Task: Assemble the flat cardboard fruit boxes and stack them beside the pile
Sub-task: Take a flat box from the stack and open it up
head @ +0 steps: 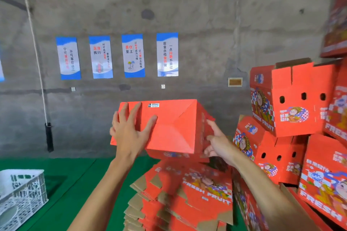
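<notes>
I hold a red assembled fruit box (pixel 174 127) in the air at chest height, its folded bottom turned toward me. My left hand (pixel 129 131) lies flat with spread fingers on the left part of that bottom. My right hand (pixel 216 142) grips the box's right side, fingers curled round its edge. Below the box lies the pile of flat red boxes (pixel 187 197), printed "FRESH FRUIT". To the right stands a heap of assembled red boxes (pixel 293 99), piled several high.
A grey concrete wall with blue-and-white posters (pixel 167 54) is straight ahead. A white plastic crate (pixel 22 193) sits on the green floor (pixel 71 184) at lower left. A rope (pixel 37 58) hangs down the wall at left.
</notes>
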A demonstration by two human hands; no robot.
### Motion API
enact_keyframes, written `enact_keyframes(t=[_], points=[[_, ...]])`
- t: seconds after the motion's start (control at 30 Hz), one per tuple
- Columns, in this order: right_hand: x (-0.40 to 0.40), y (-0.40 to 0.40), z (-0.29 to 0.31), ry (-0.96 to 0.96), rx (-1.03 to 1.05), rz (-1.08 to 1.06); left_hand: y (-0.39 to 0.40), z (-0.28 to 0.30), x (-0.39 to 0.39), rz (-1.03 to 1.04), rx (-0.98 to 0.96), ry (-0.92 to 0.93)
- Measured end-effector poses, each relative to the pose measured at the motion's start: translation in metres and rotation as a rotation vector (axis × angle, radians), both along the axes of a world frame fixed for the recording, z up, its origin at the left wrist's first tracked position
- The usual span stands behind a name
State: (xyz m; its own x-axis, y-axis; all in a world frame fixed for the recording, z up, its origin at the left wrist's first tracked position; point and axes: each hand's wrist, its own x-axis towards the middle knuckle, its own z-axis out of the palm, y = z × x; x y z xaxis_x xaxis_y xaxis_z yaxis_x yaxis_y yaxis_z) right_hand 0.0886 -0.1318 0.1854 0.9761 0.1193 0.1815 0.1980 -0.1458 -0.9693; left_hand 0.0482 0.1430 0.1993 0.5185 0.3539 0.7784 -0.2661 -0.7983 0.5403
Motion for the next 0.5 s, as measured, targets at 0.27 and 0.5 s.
enact_keyframes(t=[0.27,0.5], points=[[-0.027,-0.068,0.096,-0.600,-0.184,-0.196,-0.101,0.051,0.013,-0.659,-0.034,-0.273],[-0.089,-0.130,0.145,-1.012,-0.526,-0.449,-0.208,0.090,0.013,-0.811,-0.017,-0.323]])
